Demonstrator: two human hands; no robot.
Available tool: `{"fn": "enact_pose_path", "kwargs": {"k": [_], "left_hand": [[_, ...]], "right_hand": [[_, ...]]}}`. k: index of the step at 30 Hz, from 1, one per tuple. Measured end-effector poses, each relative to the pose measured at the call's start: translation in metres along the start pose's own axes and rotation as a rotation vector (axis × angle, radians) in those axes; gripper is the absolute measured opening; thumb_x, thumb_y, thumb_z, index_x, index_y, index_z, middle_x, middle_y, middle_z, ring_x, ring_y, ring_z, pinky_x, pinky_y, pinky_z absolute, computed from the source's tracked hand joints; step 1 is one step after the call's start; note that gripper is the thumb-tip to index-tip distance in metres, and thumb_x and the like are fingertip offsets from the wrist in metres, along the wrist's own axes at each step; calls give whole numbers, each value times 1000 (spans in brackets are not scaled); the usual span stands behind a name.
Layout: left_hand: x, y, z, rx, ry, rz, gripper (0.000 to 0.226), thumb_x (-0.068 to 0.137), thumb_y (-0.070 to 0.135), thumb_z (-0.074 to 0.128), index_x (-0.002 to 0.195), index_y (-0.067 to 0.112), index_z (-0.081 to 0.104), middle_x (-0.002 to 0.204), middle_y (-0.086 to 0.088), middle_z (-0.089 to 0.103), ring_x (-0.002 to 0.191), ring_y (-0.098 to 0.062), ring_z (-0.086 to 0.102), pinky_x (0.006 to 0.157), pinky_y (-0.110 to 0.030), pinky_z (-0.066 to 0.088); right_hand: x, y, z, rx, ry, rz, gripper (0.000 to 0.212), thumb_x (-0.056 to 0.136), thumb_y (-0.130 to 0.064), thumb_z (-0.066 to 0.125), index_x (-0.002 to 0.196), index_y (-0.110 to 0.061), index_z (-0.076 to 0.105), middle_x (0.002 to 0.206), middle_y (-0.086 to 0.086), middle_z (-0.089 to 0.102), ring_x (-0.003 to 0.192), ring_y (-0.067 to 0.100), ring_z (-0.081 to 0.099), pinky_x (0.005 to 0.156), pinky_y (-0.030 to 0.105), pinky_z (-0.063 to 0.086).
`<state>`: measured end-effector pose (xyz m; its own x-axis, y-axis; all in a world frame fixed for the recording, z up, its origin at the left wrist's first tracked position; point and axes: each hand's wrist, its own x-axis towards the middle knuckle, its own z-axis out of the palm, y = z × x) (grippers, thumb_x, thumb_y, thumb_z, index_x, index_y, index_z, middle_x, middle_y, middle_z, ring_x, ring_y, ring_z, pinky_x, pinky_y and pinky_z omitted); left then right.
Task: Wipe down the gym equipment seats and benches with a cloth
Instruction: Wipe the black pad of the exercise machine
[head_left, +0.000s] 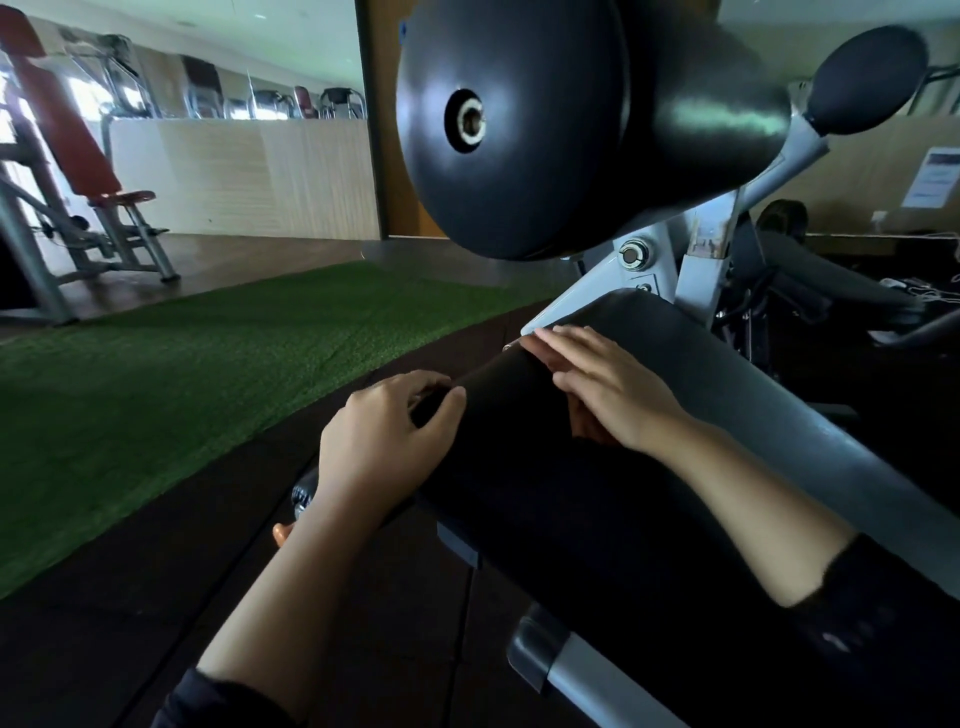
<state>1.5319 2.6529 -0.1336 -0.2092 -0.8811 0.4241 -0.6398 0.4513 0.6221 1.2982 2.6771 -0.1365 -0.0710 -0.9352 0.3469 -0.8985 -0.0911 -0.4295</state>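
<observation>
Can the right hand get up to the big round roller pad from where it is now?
Probably yes. The right hand lies flat on the bench pad, and the roller pad hangs just above and ahead of it with nothing between them.

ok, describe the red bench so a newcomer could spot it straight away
Start at the green turf strip running across the floor, then look past its far edge to the upper left. The red bench stands there on a grey metal frame, backrest tilted. It alone has red pads; the near pad under both hands is black.

Roller pad (514, 119) close above bench (597, 467)
</observation>
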Motion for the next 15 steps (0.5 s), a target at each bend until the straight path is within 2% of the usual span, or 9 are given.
{"fn": "enact_pose_path", "kwargs": {"k": [2, 6, 10, 13, 15], "left_hand": [[-6, -10, 3, -70, -11, 28, 33, 88, 55, 52, 114, 41, 67, 109, 19, 68, 102, -6, 61, 83, -28, 49], [-9, -16, 15, -135, 44, 73, 44, 84, 53, 38, 114, 39, 67, 113, 19, 67, 105, -1, 58, 81, -20, 37], [-8, -20, 19, -139, 67, 85, 50, 88, 50, 29, 117, 31, 65, 115, 13, 66, 108, -6, 56, 79, -20, 30], [-11, -31, 22, -250, 158, 71, 47, 90, 42, 33, 113, 17, 66, 102, 3, 70, 98, -12, 60, 75, -20, 34], [-19, -41, 25, -339, 220, 58, 42, 92, 38, 37, 103, 12, 68, 86, 6, 68, 84, -8, 61, 68, -12, 36]], "right_hand": [[1, -2, -2, -40, -26, -19, 55, 98, -23, 40, 148, -39, 22, 153, -9, 23, 144, 11, 11, 118, 36, 7], [13, -4, 2, -12, -18, 50, 47, 98, -28, 37, 143, -40, 32, 153, -12, 23, 144, 10, 11, 118, 37, 3], [39, -33, 12, -106, -10, 40, 35, 99, -28, 36, 129, -30, 51, 142, -7, 42, 134, 18, 32, 113, 32, 19], [37, -84, 34, -133, -66, -43, 33, 99, -25, 34, 122, -24, 58, 135, -4, 52, 125, 22, 42, 106, 33, 29], [12, -110, 46, -160, -4, -121, 35, 97, -33, 32, 117, -27, 60, 126, -6, 56, 121, 19, 44, 104, 35, 34]]}}
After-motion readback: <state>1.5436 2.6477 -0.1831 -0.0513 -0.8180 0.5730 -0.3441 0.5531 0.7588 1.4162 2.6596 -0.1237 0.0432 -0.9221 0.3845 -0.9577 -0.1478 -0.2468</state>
